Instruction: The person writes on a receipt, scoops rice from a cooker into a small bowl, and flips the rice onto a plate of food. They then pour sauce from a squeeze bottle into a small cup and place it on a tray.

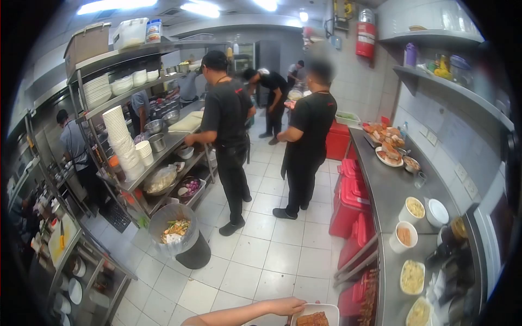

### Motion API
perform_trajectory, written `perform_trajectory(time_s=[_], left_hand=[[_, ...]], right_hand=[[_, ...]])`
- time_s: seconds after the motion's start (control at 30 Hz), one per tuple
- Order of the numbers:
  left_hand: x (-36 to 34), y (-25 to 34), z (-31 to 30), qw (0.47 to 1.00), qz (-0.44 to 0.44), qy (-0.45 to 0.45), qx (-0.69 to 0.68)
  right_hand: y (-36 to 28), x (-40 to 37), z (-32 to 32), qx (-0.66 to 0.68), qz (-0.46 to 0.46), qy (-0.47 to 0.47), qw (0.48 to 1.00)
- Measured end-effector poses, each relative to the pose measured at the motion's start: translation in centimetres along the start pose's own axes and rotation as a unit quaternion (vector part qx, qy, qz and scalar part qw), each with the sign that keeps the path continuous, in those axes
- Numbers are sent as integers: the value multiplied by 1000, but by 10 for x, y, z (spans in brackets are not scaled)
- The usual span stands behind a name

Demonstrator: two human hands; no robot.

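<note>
At the bottom edge of the view, my left hand (290,306) reaches in from the left with its fingers closed on the near-left rim of a white dish (333,312). A browned piece of food, which looks like roasted or grilled meat (312,319), lies in the dish. The lower part of the dish is cut off by the frame. My right hand is out of sight.
Right: a steel counter (375,185) carrying food tubs (403,237) and a plate of food (389,155), above red bins (350,201). Left: a shelf rack with stacked bowls (117,136) and a lined trash bin (193,252). Two people (228,108) (307,125) stand ahead on the tiled floor.
</note>
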State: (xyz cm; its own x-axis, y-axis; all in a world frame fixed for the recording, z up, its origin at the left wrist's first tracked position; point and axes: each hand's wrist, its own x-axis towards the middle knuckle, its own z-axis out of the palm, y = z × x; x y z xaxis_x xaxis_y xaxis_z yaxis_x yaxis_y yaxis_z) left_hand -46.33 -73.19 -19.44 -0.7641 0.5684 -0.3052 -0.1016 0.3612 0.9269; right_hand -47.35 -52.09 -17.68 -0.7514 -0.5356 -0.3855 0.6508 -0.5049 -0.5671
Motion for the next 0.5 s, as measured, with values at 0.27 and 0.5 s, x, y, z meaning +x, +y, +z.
perform_trajectory(time_s=[0.27,0.5], left_hand=[[-71,15,91,989,2,58,-135],[-72,48,189,949,-29,-44,-310]], right_hand=[[64,-107,14,14,-101,35,994],[102,-225,-20,92,-273,111,951]])
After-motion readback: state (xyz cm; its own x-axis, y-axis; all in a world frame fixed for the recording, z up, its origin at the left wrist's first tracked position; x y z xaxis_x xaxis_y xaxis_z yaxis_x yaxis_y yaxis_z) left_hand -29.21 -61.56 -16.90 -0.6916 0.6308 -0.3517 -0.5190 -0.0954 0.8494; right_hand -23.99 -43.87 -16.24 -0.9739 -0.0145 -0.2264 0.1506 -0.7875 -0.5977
